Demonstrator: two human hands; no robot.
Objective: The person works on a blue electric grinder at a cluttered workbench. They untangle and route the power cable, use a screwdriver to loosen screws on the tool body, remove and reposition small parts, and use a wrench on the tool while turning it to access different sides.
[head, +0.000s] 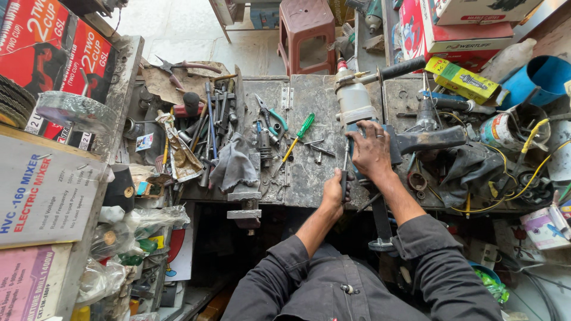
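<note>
Dark sleeves (357, 279) fill the near edge, 2 forearms reaching to a cluttered metal workbench (309, 119). On it lies 1 power drill (363, 107), grey-bodied with 1 black side handle, likely heavy, stiff and greasy, best gripped around its body. My right hand (372, 151) presses flat on that body, fingers spread, pinning rather than clasping. My left hand (334, 193) is closed on 1 dark-handled screwdriver (345, 169), its shaft aimed at the drill's housing. 1 grey rag (235, 163), 1 green-handled screwdriver (297, 138) and 1 pair of green-handled pliers (270, 116) lie left of it
</note>
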